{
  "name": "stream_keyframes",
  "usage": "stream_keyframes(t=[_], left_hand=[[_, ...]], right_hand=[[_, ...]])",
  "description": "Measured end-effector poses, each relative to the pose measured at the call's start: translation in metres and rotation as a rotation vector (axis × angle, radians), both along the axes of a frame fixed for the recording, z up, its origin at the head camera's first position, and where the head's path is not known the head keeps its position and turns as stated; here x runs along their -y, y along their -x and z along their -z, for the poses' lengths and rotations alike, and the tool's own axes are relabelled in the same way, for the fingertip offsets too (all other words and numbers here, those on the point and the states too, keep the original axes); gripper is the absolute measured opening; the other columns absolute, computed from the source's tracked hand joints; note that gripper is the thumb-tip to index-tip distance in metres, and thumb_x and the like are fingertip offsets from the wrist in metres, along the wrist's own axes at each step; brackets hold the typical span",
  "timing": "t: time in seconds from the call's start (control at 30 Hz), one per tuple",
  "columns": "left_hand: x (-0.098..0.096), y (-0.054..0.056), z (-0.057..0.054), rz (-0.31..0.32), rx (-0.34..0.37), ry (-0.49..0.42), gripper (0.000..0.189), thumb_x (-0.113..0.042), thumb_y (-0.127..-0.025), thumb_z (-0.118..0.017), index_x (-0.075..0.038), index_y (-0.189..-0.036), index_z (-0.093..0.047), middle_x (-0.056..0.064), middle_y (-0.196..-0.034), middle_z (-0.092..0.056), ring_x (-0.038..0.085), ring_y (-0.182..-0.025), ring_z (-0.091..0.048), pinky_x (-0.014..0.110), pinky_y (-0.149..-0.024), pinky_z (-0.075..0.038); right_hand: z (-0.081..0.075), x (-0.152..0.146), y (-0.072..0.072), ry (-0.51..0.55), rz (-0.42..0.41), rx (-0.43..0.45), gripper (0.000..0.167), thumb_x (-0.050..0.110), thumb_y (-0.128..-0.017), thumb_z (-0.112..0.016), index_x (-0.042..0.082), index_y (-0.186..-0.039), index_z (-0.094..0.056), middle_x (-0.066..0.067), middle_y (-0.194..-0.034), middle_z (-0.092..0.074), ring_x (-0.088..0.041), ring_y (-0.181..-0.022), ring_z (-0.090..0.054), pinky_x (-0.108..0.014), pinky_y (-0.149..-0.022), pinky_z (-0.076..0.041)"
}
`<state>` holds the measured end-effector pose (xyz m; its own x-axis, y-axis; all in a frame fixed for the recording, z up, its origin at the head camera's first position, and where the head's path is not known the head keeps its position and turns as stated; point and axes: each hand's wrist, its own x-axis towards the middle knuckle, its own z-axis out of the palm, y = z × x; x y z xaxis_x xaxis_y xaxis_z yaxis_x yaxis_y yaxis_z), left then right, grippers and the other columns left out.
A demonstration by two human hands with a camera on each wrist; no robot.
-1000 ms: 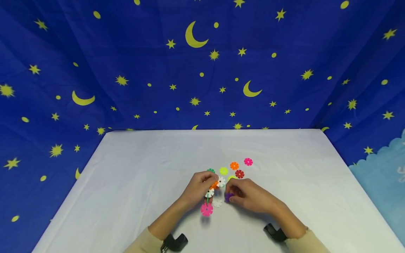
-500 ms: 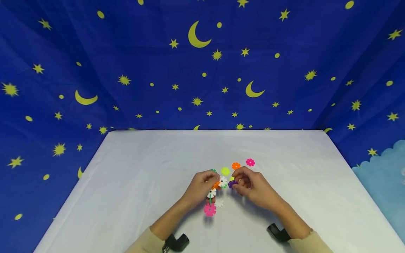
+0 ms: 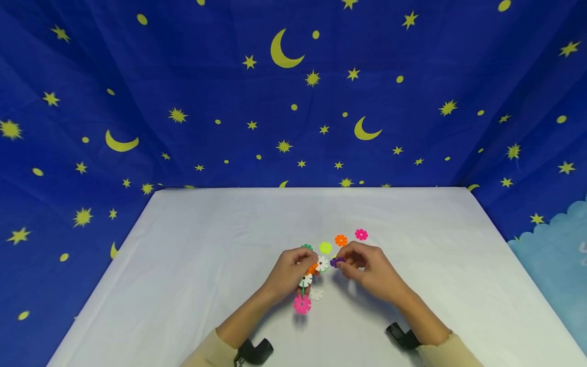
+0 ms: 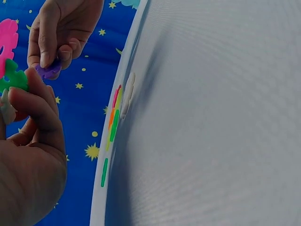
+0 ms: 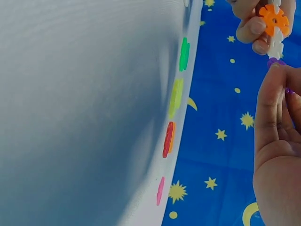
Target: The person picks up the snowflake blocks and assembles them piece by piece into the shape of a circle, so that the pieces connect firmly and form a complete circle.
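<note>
My left hand (image 3: 286,272) holds a chain of notched plastic discs joined by their slots. A pink disc (image 3: 302,304) forms its lower end. Above that come a green disc (image 4: 14,79) set edge-on, a white disc (image 3: 305,279), an orange disc (image 5: 274,20) and another white disc (image 3: 322,263) at the upper end. Between thumb and fingertips, my right hand (image 3: 373,267) pinches a purple disc (image 3: 337,262), turned nearly edge-on. It is very close to the upper white disc; whether they touch, I cannot tell. Left fingers hide part of the chain.
Loose discs lie on the white table (image 3: 220,244) beyond my hands: green (image 3: 307,247), yellow (image 3: 325,247), orange (image 3: 341,240) and pink (image 3: 361,234). A red disc (image 5: 168,140) shows in the right wrist view. One white loose disc (image 3: 316,294) lies between my hands.
My right hand has lifted the purple disc up and away from me, to beside the chain's upper white disc, and turned it edge-on. The left hand stays nearly still with the chain.
</note>
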<state>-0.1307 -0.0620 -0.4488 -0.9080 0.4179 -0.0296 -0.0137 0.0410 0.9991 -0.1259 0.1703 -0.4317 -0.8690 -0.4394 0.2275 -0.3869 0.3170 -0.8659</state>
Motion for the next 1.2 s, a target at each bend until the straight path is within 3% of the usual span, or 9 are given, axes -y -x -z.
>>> stream_keyframes(t=[0.33,0.57,0.7,0.9,1.2], left_hand=[[-0.0007,0.0005,0.0004,-0.001,0.003,0.036,0.024,-0.016,-0.101,-0.051,0.004,-0.104,-0.065,0.029,-0.084,-0.064,0.017,-0.039,-0.053,0.025,-0.036,-0.044],[-0.0003,0.0008,-0.001,0.006,0.007,0.017,0.024,-0.025,-0.098,-0.057,-0.003,-0.099,-0.067,0.028,-0.085,-0.065,0.02,-0.04,-0.054,0.026,-0.037,-0.045],[-0.0009,0.0002,-0.0013,0.002,0.003,0.01,0.024,-0.024,-0.098,-0.057,-0.003,-0.1,-0.067,0.027,-0.084,-0.065,0.02,-0.04,-0.055,0.027,-0.037,-0.046],[-0.0015,-0.0002,0.0005,-0.009,0.012,0.014,0.024,-0.025,-0.099,-0.056,-0.004,-0.102,-0.067,0.026,-0.084,-0.066,0.019,-0.039,-0.054,0.026,-0.036,-0.044],[-0.0015,-0.0007,-0.0005,-0.019,-0.001,0.04,0.025,-0.029,-0.097,-0.059,-0.005,-0.095,-0.068,0.02,-0.077,-0.065,0.019,-0.039,-0.054,0.024,-0.034,-0.041]], right_hand=[[0.0017,0.0029,-0.0003,0.056,-0.028,-0.018,0.011,0.005,-0.088,-0.069,0.013,-0.095,-0.064,-0.006,-0.084,-0.066,-0.02,-0.07,-0.065,-0.031,-0.062,-0.056],[0.0016,0.0035,0.0005,0.052,-0.04,-0.001,0.013,0.004,-0.088,-0.069,0.016,-0.093,-0.064,-0.004,-0.086,-0.067,-0.022,-0.072,-0.065,-0.031,-0.064,-0.056],[0.0031,0.0037,0.0011,0.05,-0.042,-0.01,0.018,-0.001,-0.087,-0.068,0.015,-0.092,-0.064,0.002,-0.087,-0.066,-0.021,-0.072,-0.065,-0.032,-0.064,-0.056],[0.0028,0.0049,0.0002,0.058,-0.046,-0.014,0.022,-0.005,-0.086,-0.068,0.016,-0.092,-0.064,0.0,-0.088,-0.066,-0.019,-0.072,-0.066,-0.032,-0.064,-0.056],[0.0045,0.0076,-0.0018,0.061,-0.057,-0.033,0.009,0.004,-0.088,-0.07,0.012,-0.089,-0.066,-0.004,-0.088,-0.065,-0.017,-0.071,-0.065,-0.031,-0.064,-0.056]])
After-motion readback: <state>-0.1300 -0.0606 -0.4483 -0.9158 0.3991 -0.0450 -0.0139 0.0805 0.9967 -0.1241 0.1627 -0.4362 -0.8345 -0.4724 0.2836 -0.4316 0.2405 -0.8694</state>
